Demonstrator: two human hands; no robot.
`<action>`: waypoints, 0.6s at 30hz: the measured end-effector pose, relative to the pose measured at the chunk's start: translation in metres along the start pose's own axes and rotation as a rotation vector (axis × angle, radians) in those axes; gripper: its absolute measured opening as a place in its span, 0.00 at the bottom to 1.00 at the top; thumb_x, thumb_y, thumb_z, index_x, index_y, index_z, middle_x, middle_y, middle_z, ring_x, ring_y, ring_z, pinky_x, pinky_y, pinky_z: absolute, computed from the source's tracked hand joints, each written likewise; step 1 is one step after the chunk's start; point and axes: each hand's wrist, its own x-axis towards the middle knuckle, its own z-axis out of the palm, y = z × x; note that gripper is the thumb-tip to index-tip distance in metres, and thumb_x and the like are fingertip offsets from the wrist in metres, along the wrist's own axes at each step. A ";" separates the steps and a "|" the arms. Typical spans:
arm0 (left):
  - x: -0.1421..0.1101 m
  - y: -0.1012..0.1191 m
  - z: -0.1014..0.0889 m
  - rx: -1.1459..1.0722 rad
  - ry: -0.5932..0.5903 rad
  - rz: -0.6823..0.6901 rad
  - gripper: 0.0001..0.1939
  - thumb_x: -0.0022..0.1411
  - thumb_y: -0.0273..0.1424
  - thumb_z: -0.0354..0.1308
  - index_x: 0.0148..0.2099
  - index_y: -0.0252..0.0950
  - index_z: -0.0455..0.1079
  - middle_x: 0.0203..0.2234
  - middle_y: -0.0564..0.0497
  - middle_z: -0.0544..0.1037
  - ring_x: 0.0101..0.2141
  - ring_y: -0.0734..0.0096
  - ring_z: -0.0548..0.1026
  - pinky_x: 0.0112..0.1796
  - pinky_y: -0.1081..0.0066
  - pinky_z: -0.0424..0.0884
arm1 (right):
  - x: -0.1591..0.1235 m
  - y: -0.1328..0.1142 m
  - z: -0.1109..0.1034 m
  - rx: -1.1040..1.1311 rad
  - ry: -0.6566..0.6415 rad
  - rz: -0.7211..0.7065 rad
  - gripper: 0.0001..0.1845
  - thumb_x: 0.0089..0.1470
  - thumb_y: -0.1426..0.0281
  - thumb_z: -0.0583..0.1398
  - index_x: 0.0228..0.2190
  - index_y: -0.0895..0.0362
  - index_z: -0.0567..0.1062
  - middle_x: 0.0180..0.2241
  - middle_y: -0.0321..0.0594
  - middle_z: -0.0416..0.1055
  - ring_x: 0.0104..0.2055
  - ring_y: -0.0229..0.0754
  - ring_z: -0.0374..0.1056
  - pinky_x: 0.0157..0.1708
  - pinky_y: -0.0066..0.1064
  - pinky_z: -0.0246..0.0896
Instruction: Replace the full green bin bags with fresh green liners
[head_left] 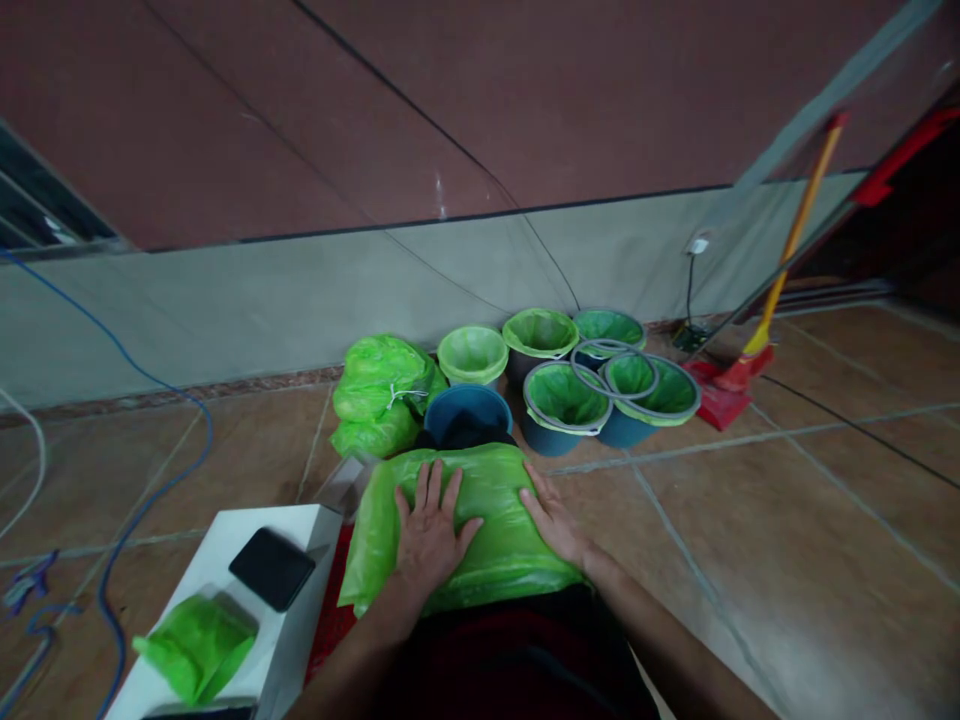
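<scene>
Across my lap lies a stack of flattened green plastic bags (pixel 480 510). My left hand (pixel 433 525) rests flat on top of it with the fingers spread. Along the right edge, my right hand (pixel 553 515) lies against the plastic, fingers stretched out. Just beyond the stack stands a blue bucket (pixel 469 408) with a dark inside. Behind it are several bins lined with green bags, among them a pale green-lined bin (pixel 472 355) and a blue-grey bin (pixel 566 405). Grey rings (pixel 616 368) lie across the bins at the right.
Tied, filled green bags (pixel 382 390) sit left of the bins. Beside me a white box (pixel 292 520) carries a black phone (pixel 271 568) and a crumpled green bag (pixel 199 648). A blue hose (pixel 161 490) crosses the floor at left. A red dustpan (pixel 724 390) stands at right.
</scene>
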 end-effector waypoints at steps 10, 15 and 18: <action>-0.001 -0.002 -0.005 -0.143 0.005 0.012 0.34 0.64 0.47 0.50 0.68 0.39 0.52 0.67 0.39 0.51 0.66 0.46 0.47 0.59 0.36 0.45 | 0.003 0.001 0.006 0.358 -0.080 0.007 0.38 0.59 0.45 0.45 0.65 0.50 0.54 0.66 0.38 0.50 0.68 0.44 0.44 0.67 0.44 0.37; -0.008 -0.029 -0.034 -0.399 0.172 -0.065 0.30 0.66 0.41 0.49 0.67 0.40 0.50 0.66 0.40 0.53 0.65 0.55 0.53 0.61 0.47 0.52 | 0.003 0.013 -0.025 0.462 0.081 0.270 0.35 0.57 0.44 0.49 0.59 0.47 0.65 0.58 0.40 0.66 0.60 0.52 0.61 0.56 0.49 0.60; -0.011 -0.059 -0.037 -0.497 0.315 -0.324 0.31 0.64 0.41 0.51 0.65 0.34 0.54 0.63 0.37 0.58 0.63 0.55 0.56 0.60 0.52 0.56 | -0.004 0.025 -0.045 0.464 0.089 0.395 0.32 0.52 0.46 0.57 0.53 0.49 0.71 0.54 0.46 0.70 0.53 0.56 0.68 0.47 0.50 0.68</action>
